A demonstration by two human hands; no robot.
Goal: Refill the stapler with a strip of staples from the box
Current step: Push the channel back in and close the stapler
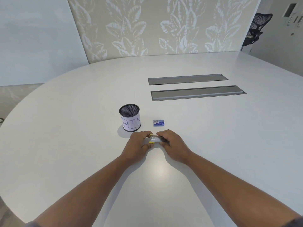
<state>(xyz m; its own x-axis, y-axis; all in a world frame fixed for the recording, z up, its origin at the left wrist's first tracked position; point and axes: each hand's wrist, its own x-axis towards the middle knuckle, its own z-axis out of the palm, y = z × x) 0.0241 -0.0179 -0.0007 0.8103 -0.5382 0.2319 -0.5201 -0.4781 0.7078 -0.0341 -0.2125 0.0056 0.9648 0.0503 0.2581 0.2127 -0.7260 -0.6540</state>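
A small stapler with a silver metal body and yellow ends lies low over the white table, held between both hands. My left hand grips its left, yellow end with curled fingers. My right hand grips its right end, fingers wrapped over the top. A little blue staple box sits closed on the table just beyond the hands, apart from them. Most of the stapler's right half is hidden under my right fingers.
A black mesh cup wrapped in white paper marked "BIN" stands left of the staple box, close to my left hand. Two long grey cable hatches lie flush in the table farther back. A black office chair is at the far right.
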